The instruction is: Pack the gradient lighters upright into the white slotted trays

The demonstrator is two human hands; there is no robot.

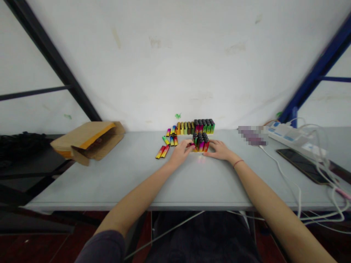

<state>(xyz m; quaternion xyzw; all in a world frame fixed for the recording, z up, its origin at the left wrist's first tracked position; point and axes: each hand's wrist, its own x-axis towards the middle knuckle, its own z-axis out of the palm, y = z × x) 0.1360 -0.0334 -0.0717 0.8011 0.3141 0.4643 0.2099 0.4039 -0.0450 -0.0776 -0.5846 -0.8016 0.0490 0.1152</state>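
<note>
On the grey table (137, 175) a small block of upright rainbow-coloured lighters (201, 142) with black caps stands between my two hands. My left hand (181, 150) presses against its left side, fingers curled round the lighters there. My right hand (220, 149) lies against its right side, fingers stretched toward the block. Behind stands a longer row of upright lighters (197, 127). Several loose lighters (167, 143) lie flat to the left.
An open cardboard box (87, 140) lies on its side at the table's left. On the right are a white power strip (290, 137), a dark phone (304, 165) and tangled white cables (315, 153). A white wall rises behind, with dark and blue frame bars.
</note>
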